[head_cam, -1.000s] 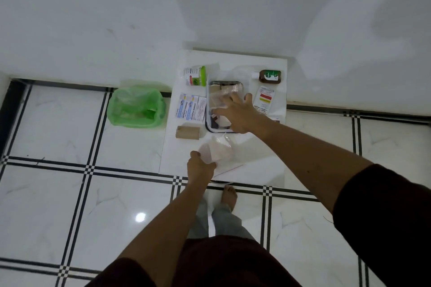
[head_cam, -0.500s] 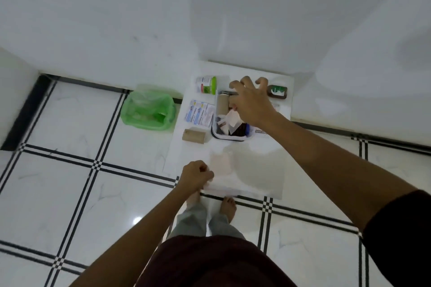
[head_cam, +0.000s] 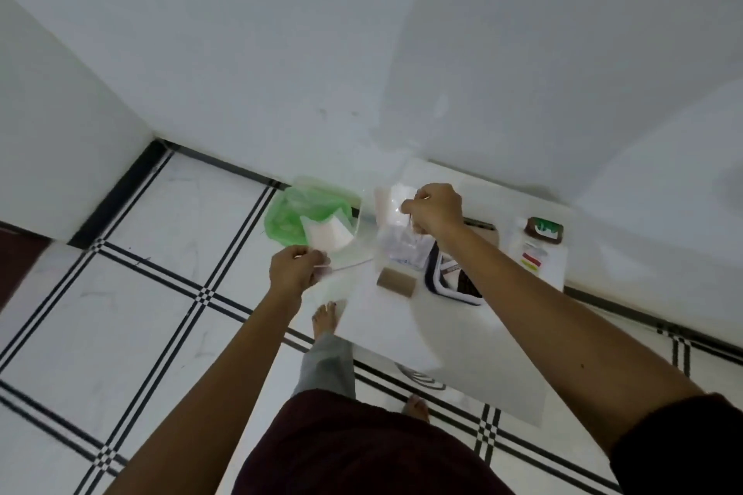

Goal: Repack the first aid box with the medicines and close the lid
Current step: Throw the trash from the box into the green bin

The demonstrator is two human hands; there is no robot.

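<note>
The first aid box [head_cam: 436, 276], clear with a dark blue rim, lies open on a white mat [head_cam: 402, 330], partly hidden by my right forearm. My left hand [head_cam: 295, 271] is shut on a clear pouch with a white pad inside [head_cam: 327, 236], held up left of the mat over the green bin. My right hand [head_cam: 434, 209] pinches the top of a second clear plastic packet [head_cam: 396, 227] that hangs above the mat, left of the box. A brown roll [head_cam: 396, 281] lies beside the box. A brown bottle [head_cam: 542, 230] and a white carton [head_cam: 532, 258] sit right of it.
A green bag-lined bin [head_cam: 291, 215] stands on the tiled floor against the wall, left of the mat. White walls close in behind the mat and on the right. My bare feet [head_cam: 323, 319] are at the mat's near edge.
My right hand has left the box and moved left, now holding up a clear packet. My left hand has lifted its pouch up and left toward the bin. The camera view has shifted left.
</note>
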